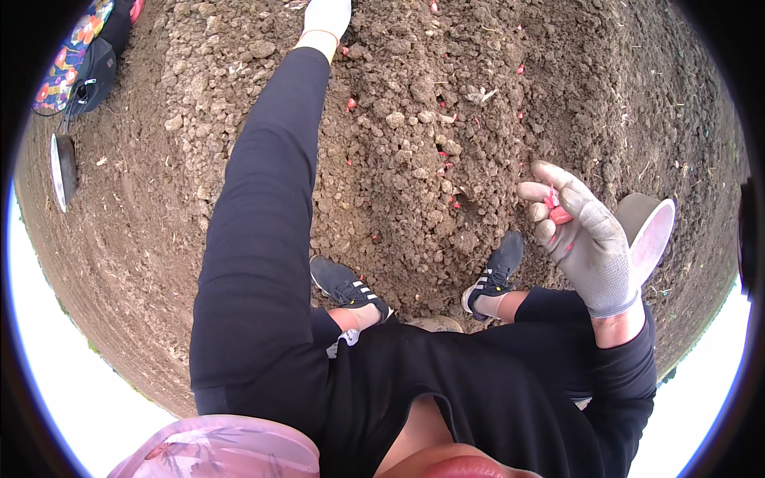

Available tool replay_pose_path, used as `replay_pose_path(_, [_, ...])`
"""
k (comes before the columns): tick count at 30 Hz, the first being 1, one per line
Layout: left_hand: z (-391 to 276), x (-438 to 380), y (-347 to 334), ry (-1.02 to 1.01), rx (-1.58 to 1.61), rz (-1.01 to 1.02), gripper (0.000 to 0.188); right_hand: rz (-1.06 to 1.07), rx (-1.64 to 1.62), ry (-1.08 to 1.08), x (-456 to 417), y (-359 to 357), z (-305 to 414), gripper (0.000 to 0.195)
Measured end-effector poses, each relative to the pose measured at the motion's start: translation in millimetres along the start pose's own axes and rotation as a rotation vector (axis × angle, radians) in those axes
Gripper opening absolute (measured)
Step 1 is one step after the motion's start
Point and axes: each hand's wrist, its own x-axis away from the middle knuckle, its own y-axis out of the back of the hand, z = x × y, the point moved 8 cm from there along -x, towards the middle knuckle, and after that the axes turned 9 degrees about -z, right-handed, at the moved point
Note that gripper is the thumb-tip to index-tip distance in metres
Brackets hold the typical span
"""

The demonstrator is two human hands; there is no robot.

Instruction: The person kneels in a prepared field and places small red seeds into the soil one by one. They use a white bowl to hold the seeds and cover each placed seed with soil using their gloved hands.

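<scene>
My right hand (574, 233), in a soiled pale knit glove, is palm up at the right, with pinkish-red cloves or seeds (560, 215) between its bent fingers and on the palm. My left hand (327, 17), in a white glove, reaches far forward to the top edge; its fingers are cut off by the frame, so its hold is hidden. Between the arms lies cloddy brown soil (406, 149) with small pinkish-red pieces (351, 104) scattered along it in rough rows, some partly sunk among the clods.
A pale-rimmed bowl (657, 233) stands on its side or tilted behind my right hand. My dark sneakers (346, 284) are planted in the soil, with a rounded object (436, 324) between them. At the far left lie a black bag (95, 77), floral cloth (69, 63) and a pan-like dish (63, 173).
</scene>
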Motion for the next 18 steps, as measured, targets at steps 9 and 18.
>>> replay_pose_path(9, [-12.0, -6.6, 32.2, 0.005, -0.027, 0.276, 0.025, 0.041, -0.237, 0.088, 5.8, 1.0, 17.1, 0.052])
replay_pose_path(18, [-312.8, 14.2, 384.0, -0.039, 1.150, 0.207, 0.024, 0.145, -0.252, 0.178, 20.2, 23.0, -2.9, 0.047])
